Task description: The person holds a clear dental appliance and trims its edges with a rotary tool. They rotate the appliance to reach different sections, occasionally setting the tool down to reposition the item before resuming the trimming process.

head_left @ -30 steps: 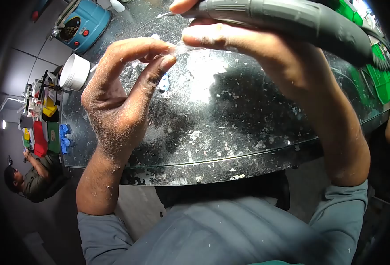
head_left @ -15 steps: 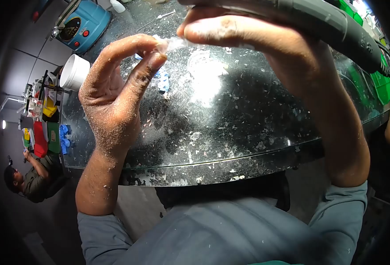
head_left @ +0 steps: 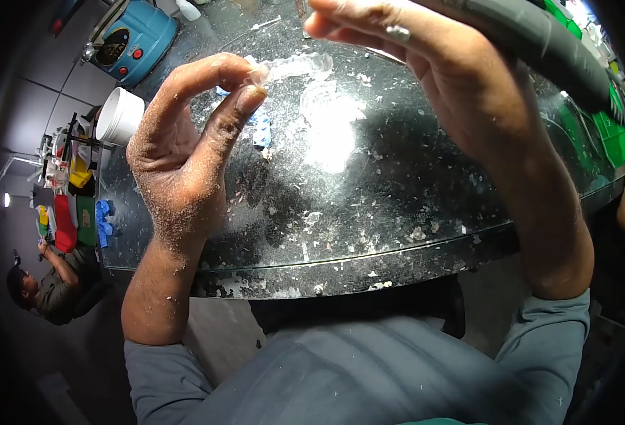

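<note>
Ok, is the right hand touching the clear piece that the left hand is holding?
Apart. The head view shows dark tabletop between the right hand and the clear piece, which the left hand pinches at one end between thumb and forefinger.

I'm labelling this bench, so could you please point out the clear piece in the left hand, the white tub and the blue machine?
Clear piece (head_left: 300, 66): head view, its exposed middle.
White tub (head_left: 126, 117): head view, side wall.
Blue machine (head_left: 152, 41): head view, casing.
</note>
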